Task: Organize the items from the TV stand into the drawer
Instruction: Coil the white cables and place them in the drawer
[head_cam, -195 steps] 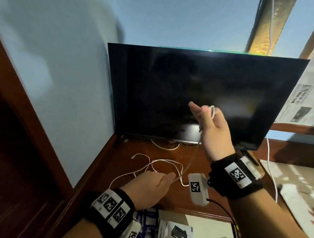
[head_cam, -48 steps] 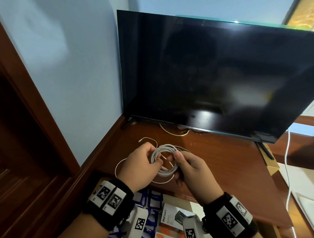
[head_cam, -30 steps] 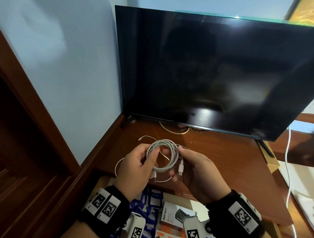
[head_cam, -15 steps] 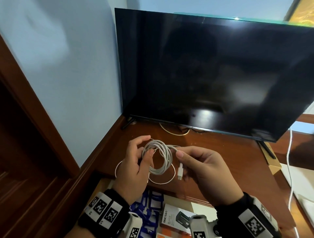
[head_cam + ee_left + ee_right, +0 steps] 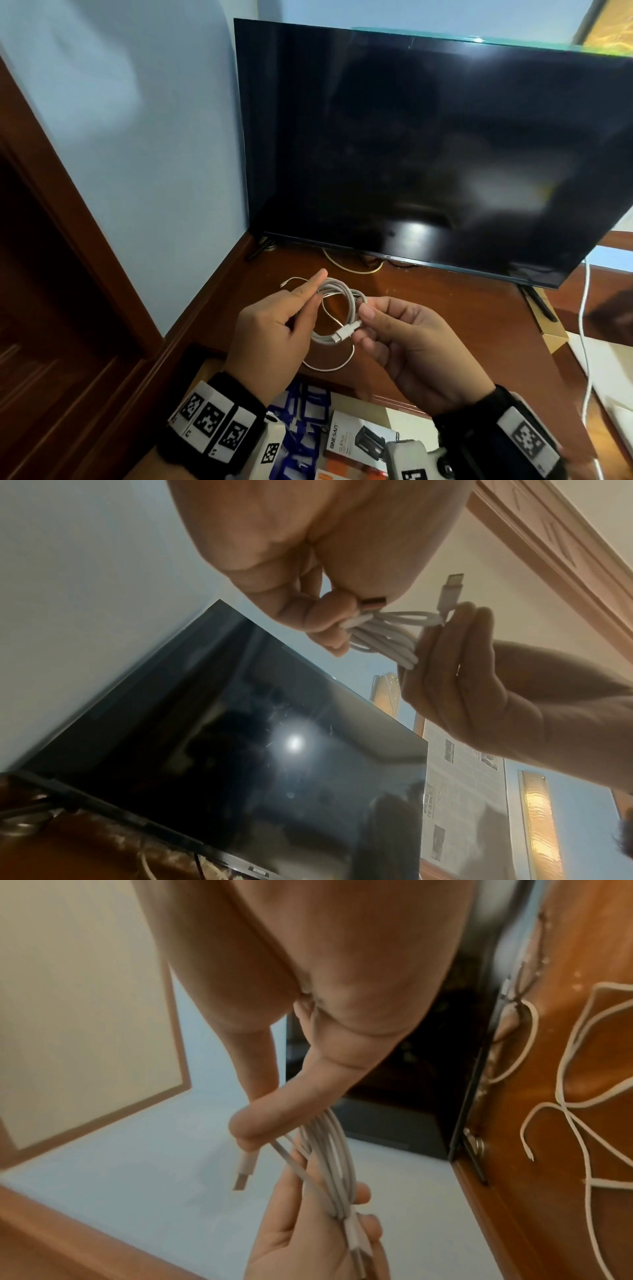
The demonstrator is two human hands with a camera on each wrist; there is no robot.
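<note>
One coiled white charging cable [image 5: 337,308] hangs in the air between the two hands, just above the front edge of the counter [image 5: 445,329]. The left hand [image 5: 274,337] pinches one side of the coil with thumb and curled fingers, its forefinger stretched out straight. The right hand [image 5: 407,342] grips the opposite side and pinches the cable just behind one plug [image 5: 344,334], which sticks out toward the left hand. From the left wrist view the second plug [image 5: 371,605] sits tucked inside the left hand's grip.

A second, thinner white cable [image 5: 327,365] lies loose on the counter beneath the hands, and a third cord [image 5: 352,267] curves out from under the television [image 5: 428,147], which stands at the back of the counter.

Below the counter's edge the open drawer [image 5: 205,368] holds one printed product box [image 5: 356,442], blue-and-white packets [image 5: 308,411] too overlapped to count, and something orange at the frame's bottom.

Half a second ago the free plug dangled downward beside the right thumb; it now points sideways across the coil. The left forefinger has straightened.
</note>
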